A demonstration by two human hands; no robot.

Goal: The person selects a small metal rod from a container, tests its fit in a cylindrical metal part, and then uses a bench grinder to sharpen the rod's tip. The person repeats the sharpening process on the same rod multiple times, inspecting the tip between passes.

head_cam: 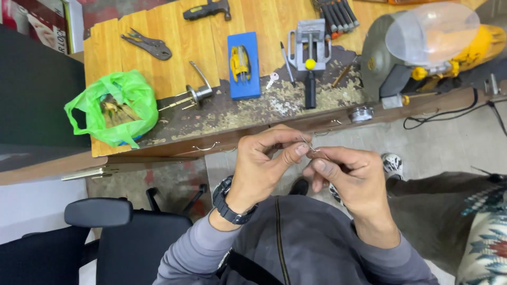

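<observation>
Both hands are up close together right in front of the chest, working a thin bent piece of wire (pixel 308 144) between them. The left hand (pixel 262 161) has it pinched between thumb and forefinger, the right hand (pixel 353 174) is curled around the other end — so both grips are closed on that wire. It's too small to tell exactly what shape it is, some kind of little spring or pin.

As far as progress goes, I'd guess this is mid-way fiddling: the door handle (pixel 198 92) lies in pieces on the tabletop (pixel 158 37) at about 11 o'clock from the hands, nothing back together yet.

Other stuff up there — a green plastic bag (pixel 113 108) out at 10 o'clock, locking pliers (pixel 148 45) beyond it, a blue block (pixel 243 66) with yellow tweezers at 12, a small grey vise (pixel 310 45) just right of that, and a grinder (pixel 428 47) at 1 o'clock. Black chair (pixel 105 232) at 8 o'clock.
</observation>
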